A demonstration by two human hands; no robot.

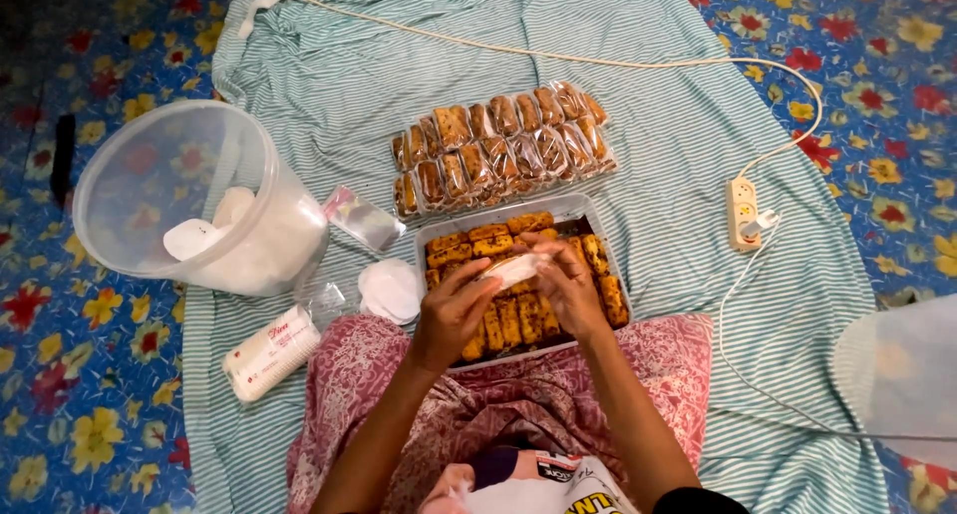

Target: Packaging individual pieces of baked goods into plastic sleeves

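Fingertips: both sets pinched narrow on a small white paper liner (513, 268), held just above the tray.
Left hand (454, 313): curled, thumb and forefinger closed on the liner's left edge; forearm rising from the lower frame.
Right hand (568, 285): fingers bent inward, gripping the liner's right edge; knuckles toward the camera.
Liner position: between the two hands, over the middle of the tray, clear of the cakes below as far as can be judged.
Tray (594, 211): clear rectangular container, resting partly on the lap, filled with rows of browned cake slices (503, 237).
Wrapped batch (503, 145): slices sealed in clear film, laid in two rows just beyond the tray, touching or nearly touching its far edge.
Loose liners (390, 290): small white stack on the cloth, just left of the tray.
Sleeve of liners (269, 351): wrapped roll, lying left of the knee.
Tub (179, 190): large translucent container on its side, well left, white pieces inside.
Plastic bags (361, 218): small clear bundle between tub and tray.
Power strip (743, 213): white, right of the tray, cord trailing across the cloth.
Cloth (678, 105): green-and-white striped sheet over a flowered floor covering.
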